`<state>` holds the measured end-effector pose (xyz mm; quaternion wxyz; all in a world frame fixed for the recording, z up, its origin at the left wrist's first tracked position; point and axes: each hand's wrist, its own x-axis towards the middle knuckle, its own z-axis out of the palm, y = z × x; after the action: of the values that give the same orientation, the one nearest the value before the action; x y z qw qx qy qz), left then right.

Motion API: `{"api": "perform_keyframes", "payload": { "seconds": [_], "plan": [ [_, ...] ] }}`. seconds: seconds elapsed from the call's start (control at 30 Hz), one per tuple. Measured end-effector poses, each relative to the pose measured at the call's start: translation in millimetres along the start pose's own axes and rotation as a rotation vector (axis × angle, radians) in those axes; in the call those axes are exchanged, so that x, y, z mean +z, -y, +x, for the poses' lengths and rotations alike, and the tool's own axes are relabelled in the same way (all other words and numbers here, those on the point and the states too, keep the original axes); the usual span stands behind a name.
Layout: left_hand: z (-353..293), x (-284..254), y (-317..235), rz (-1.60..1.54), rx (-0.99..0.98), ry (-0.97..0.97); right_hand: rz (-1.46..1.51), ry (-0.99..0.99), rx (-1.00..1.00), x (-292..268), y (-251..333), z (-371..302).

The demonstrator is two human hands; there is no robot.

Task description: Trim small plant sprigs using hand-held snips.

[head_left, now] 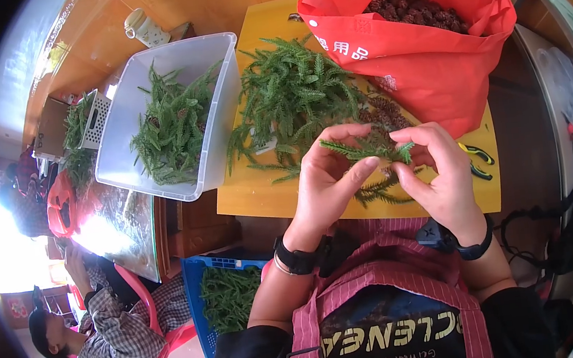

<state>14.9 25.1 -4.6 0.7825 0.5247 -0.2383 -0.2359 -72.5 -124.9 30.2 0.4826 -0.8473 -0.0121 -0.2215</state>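
Note:
Between my two hands is a green artificial pine sprig [361,149], held above the yellow table [260,199]. My left hand [332,174] has its thumb and fingers closed on the sprig's left part. At the other end, the fingertips of my right hand [437,165] pinch the sprig near its tip. Brown pine cones [386,109] lie just behind my hands. A big heap of green pine sprigs [290,90] spreads over the table to the left of them. Under my hands another sprig [380,191] rests on the tabletop.
A red bag [424,82] full of pine cones stands at the back right. Yellow-handled pliers [479,160] lie beside my right hand. Left of the table are a clear plastic bin [216,123] of sprigs and a blue crate [197,295]. Another person [117,340] sits far left.

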Motion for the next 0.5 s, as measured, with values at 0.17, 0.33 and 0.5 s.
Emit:
{"api": "perform_keyframes", "payload": {
  "seconds": [0.17, 0.33, 0.5],
  "plan": [
    [-0.2, -5.1, 10.0, -0.227, -0.079, 0.003, 0.066, -0.046, -0.054, 2.1, -0.5, -0.1],
    [0.4, -5.5, 13.4, -0.39, -0.117, 0.022, 0.039, -0.014, -0.024, 0.0, 2.0, -0.7],
    [1.5, -2.6, 18.6, -0.44, -0.055, 0.037, -0.017, -0.039, -0.059, -1.1, 6.3, 0.9]
  ]
}}
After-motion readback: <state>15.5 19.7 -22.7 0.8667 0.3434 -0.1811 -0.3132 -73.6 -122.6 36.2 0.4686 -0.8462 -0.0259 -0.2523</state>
